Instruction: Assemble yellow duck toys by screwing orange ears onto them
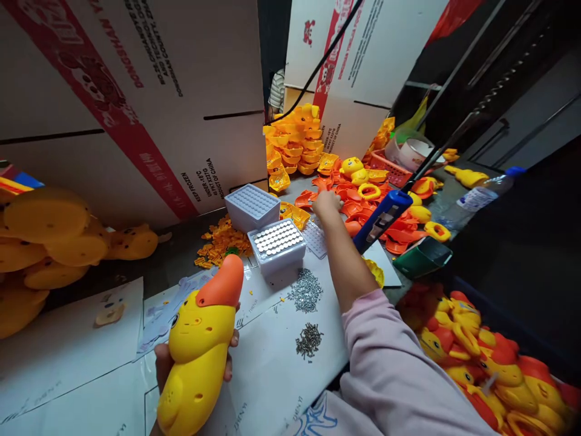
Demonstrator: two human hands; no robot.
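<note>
The left hand (163, 364) cradles a yellow toy duck (198, 357) above the white worktop (267, 390). The right hand (327, 203) reaches far out to orange pieces (356, 209), its grip I can't tell. Printed cartons (181, 60) stand behind.

The white worktop (267, 366) is brightly lit, while the far right sinks into deep shadow.
</note>
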